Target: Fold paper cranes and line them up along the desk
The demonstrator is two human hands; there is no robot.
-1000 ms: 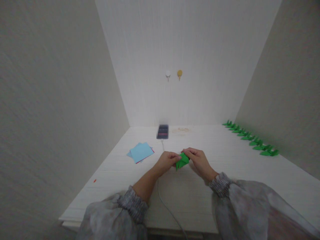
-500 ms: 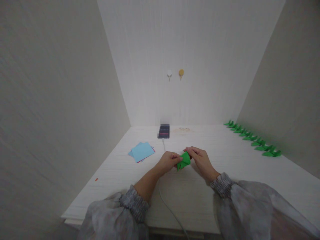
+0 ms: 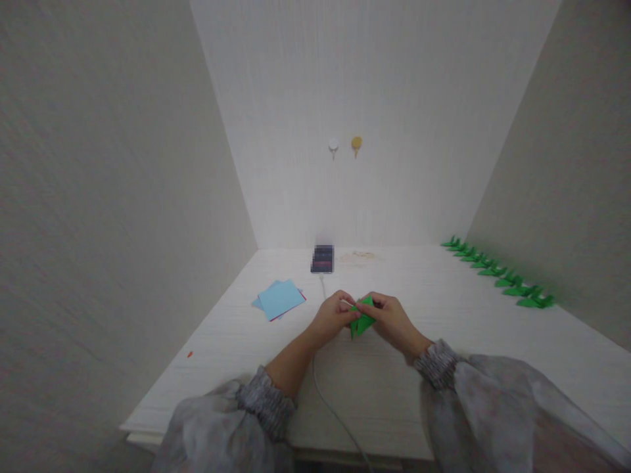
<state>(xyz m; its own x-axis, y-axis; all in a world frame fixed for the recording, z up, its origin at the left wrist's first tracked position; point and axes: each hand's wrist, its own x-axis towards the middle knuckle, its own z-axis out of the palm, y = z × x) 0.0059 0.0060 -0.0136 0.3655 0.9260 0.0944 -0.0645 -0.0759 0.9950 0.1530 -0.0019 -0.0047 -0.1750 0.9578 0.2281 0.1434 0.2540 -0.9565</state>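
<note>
White table below, I'm bringing right hand closer to left hand, both pinching green paper, seemingly steadying folds.

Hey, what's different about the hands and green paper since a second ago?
The right hand has brought its thumb leftward across the green paper, nearer the left hand, whose fingers arch higher. Both still hold it; the blue sheets and green folded row stayed put.

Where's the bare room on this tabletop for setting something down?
Bare tabletop lies between the right hand and the row of green folded figures, and between the blue sheets and small orange piece. Crowded: mid-table, where the left hand and right hand hold a green paper, a pale cable passing beneath the left forearm.
</note>
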